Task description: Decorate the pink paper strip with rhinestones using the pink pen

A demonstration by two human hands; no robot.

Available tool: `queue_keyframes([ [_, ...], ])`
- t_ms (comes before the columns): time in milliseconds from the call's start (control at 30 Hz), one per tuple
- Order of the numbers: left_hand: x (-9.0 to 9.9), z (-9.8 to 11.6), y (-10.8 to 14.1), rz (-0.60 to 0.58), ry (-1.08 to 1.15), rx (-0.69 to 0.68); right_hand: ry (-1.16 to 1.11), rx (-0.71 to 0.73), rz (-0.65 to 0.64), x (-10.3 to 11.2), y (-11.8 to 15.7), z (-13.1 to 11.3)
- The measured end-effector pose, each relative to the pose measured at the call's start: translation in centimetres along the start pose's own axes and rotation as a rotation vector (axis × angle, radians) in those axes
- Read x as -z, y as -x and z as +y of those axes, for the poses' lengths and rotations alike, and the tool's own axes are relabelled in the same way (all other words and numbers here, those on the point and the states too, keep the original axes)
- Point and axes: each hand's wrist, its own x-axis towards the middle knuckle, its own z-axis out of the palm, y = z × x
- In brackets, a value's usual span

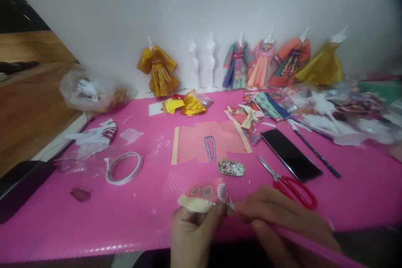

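Observation:
My left hand [199, 232] pinches a small pink and cream piece of doll clothing [197, 197] above the front of the table, with white beads along its edge. My right hand [279, 222] is closed around a pink pen-like stick [314, 247], its tip close to the beaded edge; whether they touch is unclear. Just beyond the garment lies an oval dish of small beads [231, 168]. Farther back, a pink cut garment piece [191, 142] lies flat with a beaded loop [210, 148] on it. Red-handled scissors [293, 188] rest beyond my right hand.
A black phone [292, 155] lies to the right, near a heap of bagged fabric [336, 113]. On the left are a tape roll [124, 168] and a black case [21, 186]. Dressed doll forms [158, 69] and two bare white ones [212, 60] stand along the wall.

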Motion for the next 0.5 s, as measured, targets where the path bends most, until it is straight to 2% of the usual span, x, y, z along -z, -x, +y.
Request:
queue_keyframes([
  [267, 0.0, -0.06, -0.01, 0.019, -0.037, -0.015, -0.003, -0.003, 0.005, 0.09, 0.25, 0.08],
  [500, -0.03, -0.05, -0.04, 0.025, -0.047, -0.006, -0.072, -0.011, -0.061, -0.04, 0.43, 0.4],
])
